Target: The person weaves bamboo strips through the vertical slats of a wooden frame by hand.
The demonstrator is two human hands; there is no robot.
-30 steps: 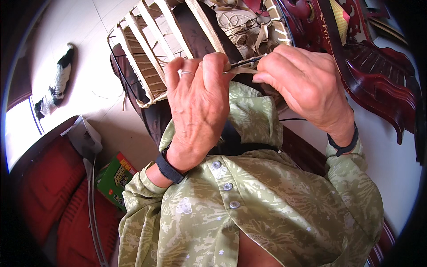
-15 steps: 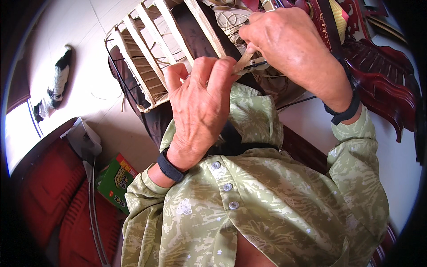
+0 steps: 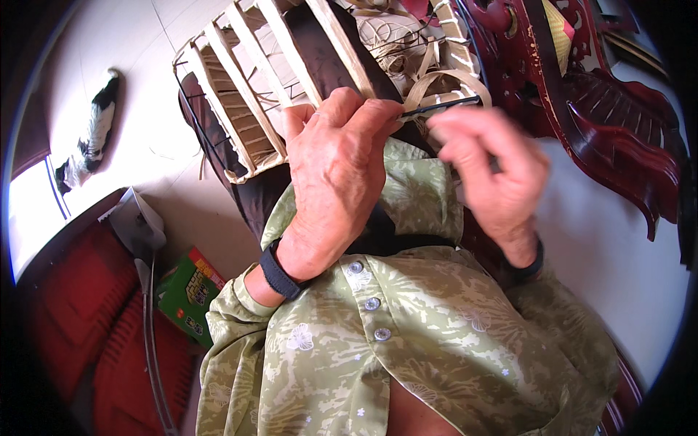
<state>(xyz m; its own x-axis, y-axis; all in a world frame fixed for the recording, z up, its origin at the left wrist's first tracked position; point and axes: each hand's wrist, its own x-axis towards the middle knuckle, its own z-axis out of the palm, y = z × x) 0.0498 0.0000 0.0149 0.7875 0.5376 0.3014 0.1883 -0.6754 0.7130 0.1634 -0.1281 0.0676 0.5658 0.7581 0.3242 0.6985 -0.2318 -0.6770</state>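
Head view, L to R: far L, black-&-white animal (image 3: 98, 131) on pale floor (image 3: 163, 131); near L, red cushion (image 3: 138, 363), then green box (image 3: 187, 298). Far ctr, openwork frame (image 3: 290, 54) w/ tan-wrapped slats. L hand (image 3: 338, 163) clamped on frame's near edge, fingertips pinching at black wire (image 3: 445, 105) that points R. Tan strip (image 3: 418, 89) loops just beyond wire. R hand (image 3: 505, 174) apart from L, near wire's R end, blurred; can't tell if it's gripping. Far R, carved dark-red wooden furniture (image 3: 618, 131).
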